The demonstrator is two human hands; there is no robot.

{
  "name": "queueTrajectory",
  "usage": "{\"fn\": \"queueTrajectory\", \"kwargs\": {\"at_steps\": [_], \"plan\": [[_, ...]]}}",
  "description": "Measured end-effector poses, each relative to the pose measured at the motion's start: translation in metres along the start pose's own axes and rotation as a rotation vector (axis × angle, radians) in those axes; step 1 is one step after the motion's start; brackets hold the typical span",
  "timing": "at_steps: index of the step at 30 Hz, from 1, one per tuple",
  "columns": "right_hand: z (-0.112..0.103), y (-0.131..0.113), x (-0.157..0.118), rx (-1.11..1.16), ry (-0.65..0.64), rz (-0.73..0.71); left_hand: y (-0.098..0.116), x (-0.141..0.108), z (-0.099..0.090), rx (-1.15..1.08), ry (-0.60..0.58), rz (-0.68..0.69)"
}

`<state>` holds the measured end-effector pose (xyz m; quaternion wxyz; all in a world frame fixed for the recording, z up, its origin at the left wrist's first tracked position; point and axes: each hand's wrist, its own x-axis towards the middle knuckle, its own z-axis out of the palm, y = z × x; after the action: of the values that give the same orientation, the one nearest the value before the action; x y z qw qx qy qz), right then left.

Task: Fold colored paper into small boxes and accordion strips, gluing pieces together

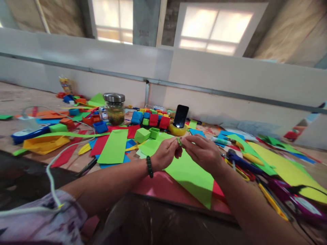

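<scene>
My left hand, with a dark bead bracelet on the wrist, is closed in a pinch on a small green piece. From the other side, the fingers of my right hand grip the same piece. Most of it is hidden by the fingertips; it looks like folded sheet material. Below both hands lies a large light green sheet over a red one. Just beyond my left hand sit a small open green box and a green block-like shape.
A phone stands upright on a yellow ring. At left is a lidded glass jar. Several small coloured boxes are grouped behind. Right are a blue glue gun, a yellow-handled cutter and a purple device. A white cable crosses left.
</scene>
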<state>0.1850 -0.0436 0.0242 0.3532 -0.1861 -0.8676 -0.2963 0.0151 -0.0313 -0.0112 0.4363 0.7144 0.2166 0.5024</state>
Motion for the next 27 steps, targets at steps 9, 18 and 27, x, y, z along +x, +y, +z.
{"fn": "queueTrajectory", "kwargs": {"at_steps": [9, 18, 27], "plan": [[-0.002, -0.007, -0.001, -0.079, 0.154, 0.020, -0.001, -0.003, -0.004, 0.370, 0.037, 0.242], [-0.009, -0.012, 0.003, -0.159, 0.217, -0.040, 0.003, -0.006, -0.009, 0.452, 0.024, 0.460], [-0.007, -0.016, 0.002, -0.142, 0.224, -0.031, 0.002, -0.007, -0.013, 0.605, 0.033, 0.627]]}}
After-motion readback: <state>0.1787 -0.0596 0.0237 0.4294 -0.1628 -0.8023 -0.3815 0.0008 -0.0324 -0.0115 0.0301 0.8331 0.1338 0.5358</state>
